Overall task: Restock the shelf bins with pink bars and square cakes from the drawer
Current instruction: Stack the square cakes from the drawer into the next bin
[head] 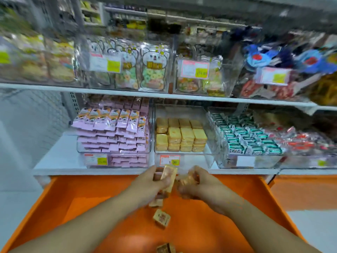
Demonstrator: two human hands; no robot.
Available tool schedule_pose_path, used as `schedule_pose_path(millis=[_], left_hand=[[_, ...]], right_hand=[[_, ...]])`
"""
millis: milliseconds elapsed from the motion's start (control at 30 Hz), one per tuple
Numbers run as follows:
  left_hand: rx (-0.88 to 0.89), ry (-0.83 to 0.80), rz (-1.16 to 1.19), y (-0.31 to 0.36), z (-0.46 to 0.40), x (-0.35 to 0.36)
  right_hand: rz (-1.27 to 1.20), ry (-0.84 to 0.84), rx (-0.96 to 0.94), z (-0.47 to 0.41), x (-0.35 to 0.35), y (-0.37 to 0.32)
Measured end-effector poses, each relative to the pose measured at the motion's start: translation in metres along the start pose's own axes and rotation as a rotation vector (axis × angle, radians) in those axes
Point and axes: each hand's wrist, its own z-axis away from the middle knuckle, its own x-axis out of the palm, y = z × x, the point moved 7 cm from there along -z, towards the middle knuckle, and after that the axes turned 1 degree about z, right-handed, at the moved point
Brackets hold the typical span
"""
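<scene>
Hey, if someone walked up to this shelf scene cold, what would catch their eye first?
Probably the bright orange drawer pulled open across the bottom, with both hands over its middle: the left hand and right hand each grip wrapped square cakes. Next, on the lower shelf just above, the bin of pink bars on the left and the half-filled bin of yellow square cakes beside it.

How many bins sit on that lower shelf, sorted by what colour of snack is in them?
Pink bars bin: 1
Yellow square cakes bin: 1
Green-wrapped sweets bin: 1
Red-wrapped sweets bin, blurred: 1
Total: 4
</scene>
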Motion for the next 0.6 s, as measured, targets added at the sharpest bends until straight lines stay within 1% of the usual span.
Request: schedule_pose_path(millis=[100, 200, 233, 333, 400, 500, 600], left_hand=[[0.007, -0.013, 0.121, 0.024, 0.016, -0.009], [-0.009, -0.063, 0.266, 0.037, 0.022, -0.009], [-0.004, -0.073, 0.284, 0.040, 0.022, -0.009], [0.015, -0.068, 0.231, 0.045, 0.017, -0.017], [-0.005, -0.038, 0.227, 0.045, 0.010, -0.025], [-0.066, 0.068, 0.256, 0.038, -0.004, -0.042], [-0.111, 0.125, 0.273, 0.031, -0.013, -0.051]], right_hand=[[0.052, -0.049, -0.102, 0.016, 0.000, -0.024], [0.144, -0.031, -0.177, 0.020, 0.000, -0.041], [0.176, -0.024, -0.193, 0.017, 0.000, -0.044], [0.237, -0.004, -0.225, 0.005, 0.000, -0.058], [0.263, 0.045, -0.273, -0.005, -0.004, -0.069], [0.317, 0.161, -0.353, -0.024, -0.012, -0.085], [0.408, 0.261, -0.376, -0.050, -0.020, -0.097]])
